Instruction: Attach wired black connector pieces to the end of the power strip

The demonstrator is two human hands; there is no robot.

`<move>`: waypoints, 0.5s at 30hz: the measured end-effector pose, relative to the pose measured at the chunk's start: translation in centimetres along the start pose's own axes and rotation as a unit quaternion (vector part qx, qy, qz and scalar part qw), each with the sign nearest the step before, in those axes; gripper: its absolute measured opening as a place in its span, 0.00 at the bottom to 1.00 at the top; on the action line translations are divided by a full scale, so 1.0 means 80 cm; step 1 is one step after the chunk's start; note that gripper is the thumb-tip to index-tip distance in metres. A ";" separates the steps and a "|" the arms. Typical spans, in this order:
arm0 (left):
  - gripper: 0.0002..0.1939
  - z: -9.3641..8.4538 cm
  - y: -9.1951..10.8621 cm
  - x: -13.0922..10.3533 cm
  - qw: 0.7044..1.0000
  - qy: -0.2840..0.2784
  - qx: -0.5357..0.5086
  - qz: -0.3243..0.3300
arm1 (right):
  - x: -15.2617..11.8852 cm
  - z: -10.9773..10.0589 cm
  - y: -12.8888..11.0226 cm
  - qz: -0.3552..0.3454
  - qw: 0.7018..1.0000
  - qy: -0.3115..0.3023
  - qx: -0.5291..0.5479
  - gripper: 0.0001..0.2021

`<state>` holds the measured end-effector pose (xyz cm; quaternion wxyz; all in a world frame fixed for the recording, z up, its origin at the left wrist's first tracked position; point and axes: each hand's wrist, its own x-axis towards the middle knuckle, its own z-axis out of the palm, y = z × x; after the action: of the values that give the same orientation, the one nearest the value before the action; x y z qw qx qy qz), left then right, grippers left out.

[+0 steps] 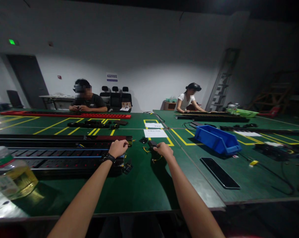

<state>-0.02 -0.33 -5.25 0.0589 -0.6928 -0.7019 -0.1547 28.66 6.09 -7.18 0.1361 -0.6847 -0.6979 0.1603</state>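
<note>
My left hand (118,148), with a dark watch on the wrist, is over the right end of a long black strip (65,153) with rows of sockets and small red dots. Its fingers are closed in a pinch near the strip's wire ends; what they hold, if anything, is too small to make out. My right hand (165,150) grips a small black part (152,144) with short yellow wires (157,160) hanging from it, low over the green table. A small black piece (143,140) lies just left of that part. Another small black end piece (127,168) sits at the strip's near right corner.
A bottle of yellow liquid (16,178) stands at the left. To the right are a blue bin (217,140) and a phone (220,173). White paper sheets (154,133) lie ahead. Two people work across the table, one behind a red strip (65,114).
</note>
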 end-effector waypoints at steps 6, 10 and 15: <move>0.17 -0.002 0.001 -0.001 1.000 -0.001 -0.007 0.004 | 0.009 0.002 0.004 -0.003 0.991 0.104 0.080 0.15; 0.17 -0.002 0.001 -0.001 1.000 -0.001 -0.014 0.006 | 0.008 -0.001 -0.011 -0.027 0.977 0.165 0.132 0.21; 0.14 -0.003 0.002 -0.003 1.000 0.007 -0.025 -0.001 | -0.014 0.016 -0.051 -0.140 0.953 0.191 0.188 0.23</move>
<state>0.12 -0.61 -5.11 0.0467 -0.6924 -0.6978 -0.1775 24.47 4.86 -6.64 0.4139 -0.5596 -0.7053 0.1343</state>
